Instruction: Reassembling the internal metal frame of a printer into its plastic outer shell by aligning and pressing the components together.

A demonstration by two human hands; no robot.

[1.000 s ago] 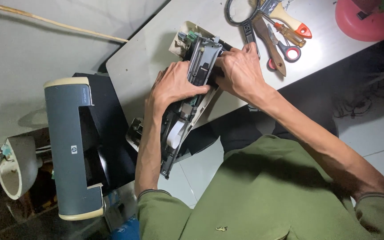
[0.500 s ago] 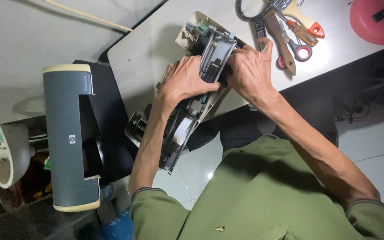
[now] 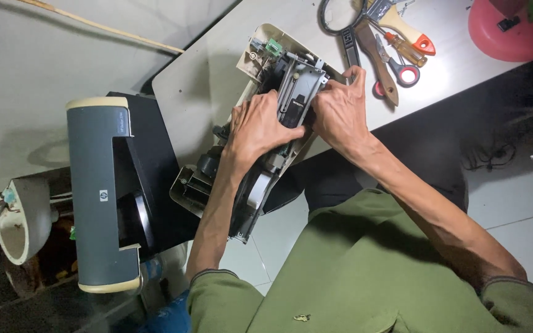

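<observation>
An opened printer chassis point(image 3: 260, 61), cream plastic with grey and black inner parts, lies across the front edge of a white table point(image 3: 205, 80) and overhangs it. My left hand point(image 3: 257, 129) is clamped over the black middle section of the mechanism. My right hand point(image 3: 340, 111) grips the grey metal carriage part point(image 3: 300, 86) right beside it. Both hands touch the chassis and nearly meet.
The printer's grey and cream outer cover point(image 3: 97, 191) rests on a black stand to the left. Pliers, screwdrivers, scissors point(image 3: 396, 68) and a black loop lie at the table's back right, by a red bowl point(image 3: 507, 34). A white basin point(image 3: 23, 219) sits far left.
Both hands have stayed on the printer mechanism, shifting slightly along it. The view has drifted, so everything sits a little further right and lower.
</observation>
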